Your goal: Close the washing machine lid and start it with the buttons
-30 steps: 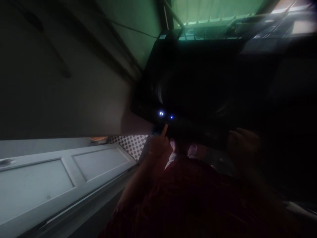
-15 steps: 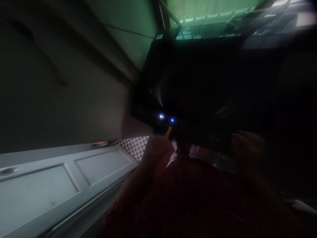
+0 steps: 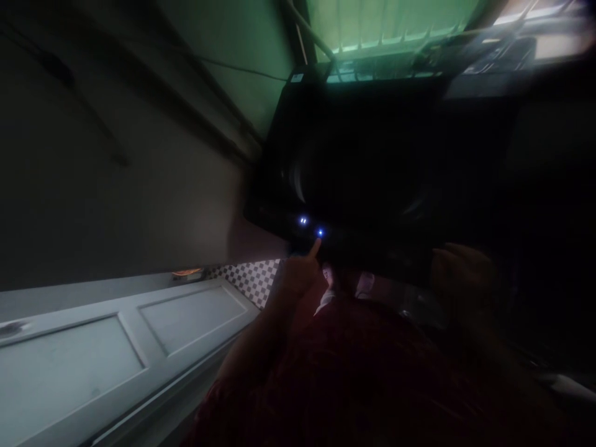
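A dark top-loading machine that looks like a washing machine [image 3: 354, 149] fills the middle, with a round shape faintly showing in its lid. On its front panel glow a small white display [image 3: 303, 220] and a blue-white light [image 3: 320, 233]. My left hand [image 3: 302, 270] holds nothing; its index finger is stretched out, the tip at or just below the blue-white light, the other fingers folded. My right hand [image 3: 463, 267] is closed, fingers curled, by the front right of the machine. Deep shadow hides what it holds, if anything.
A grey wall [image 3: 162, 198] with pipes runs close along the left. Below it stands a pale panelled door [image 3: 195, 316], near a checkered floor [image 3: 256, 279]. Behind the machine is a green-lit barred window [image 3: 386, 28]. My feet [image 3: 328, 273] are below the machine's front edge.
My left fingertip and the blue-white light are now closer together. The display shows different strokes. The view has shifted slightly; my right hand stays by the machine's front right.
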Motion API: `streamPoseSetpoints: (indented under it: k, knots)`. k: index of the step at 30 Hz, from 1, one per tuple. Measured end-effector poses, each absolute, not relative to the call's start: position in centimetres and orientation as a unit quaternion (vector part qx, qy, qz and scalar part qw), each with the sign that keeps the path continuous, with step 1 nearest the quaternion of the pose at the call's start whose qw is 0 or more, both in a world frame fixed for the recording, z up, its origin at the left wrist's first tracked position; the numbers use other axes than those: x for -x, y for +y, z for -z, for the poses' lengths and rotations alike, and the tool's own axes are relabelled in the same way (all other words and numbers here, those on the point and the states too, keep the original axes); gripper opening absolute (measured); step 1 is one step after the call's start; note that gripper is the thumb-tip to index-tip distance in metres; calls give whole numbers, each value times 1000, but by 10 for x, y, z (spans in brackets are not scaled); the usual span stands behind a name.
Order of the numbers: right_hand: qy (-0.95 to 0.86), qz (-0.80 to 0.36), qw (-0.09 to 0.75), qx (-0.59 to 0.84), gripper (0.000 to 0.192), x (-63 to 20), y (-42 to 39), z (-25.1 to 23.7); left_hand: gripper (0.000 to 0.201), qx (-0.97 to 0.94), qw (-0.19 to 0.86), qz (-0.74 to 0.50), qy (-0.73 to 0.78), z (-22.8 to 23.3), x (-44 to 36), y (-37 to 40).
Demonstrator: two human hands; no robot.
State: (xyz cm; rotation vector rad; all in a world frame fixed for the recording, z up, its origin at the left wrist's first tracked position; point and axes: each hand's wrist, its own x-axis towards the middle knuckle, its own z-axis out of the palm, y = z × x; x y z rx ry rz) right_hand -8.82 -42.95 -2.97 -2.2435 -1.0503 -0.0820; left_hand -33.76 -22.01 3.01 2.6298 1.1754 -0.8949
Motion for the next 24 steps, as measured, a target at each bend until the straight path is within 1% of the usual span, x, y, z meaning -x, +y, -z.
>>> streamPoseSetpoints:
  k: [3,5,10,13,17,22,24]
  knots:
    - [-419,91,318,846,14,88,-427,31,61,-884,70,265,380,-28,338,-228]
    - [-423,105,321,841,15,88,-426,32,63,-897,78,252,355,-27,336,-234]
    - [-417,89,320,846,18,87,-426,34,67,-908,72,267,316,-27,327,-237]
    - [-413,81,319,849,19,88,-427,35,68,-899,60,291,320,-27,322,-235]
    - [-422,85,321,843,16,88,-428,34,74,-887,75,308,336,-24,318,-233]
    - [-444,94,329,828,16,87,-429,24,68,-879,112,285,366,-20,319,-238]
    - [-455,111,344,814,16,88,-431,18,67,-881,125,261,375,-21,323,-249]
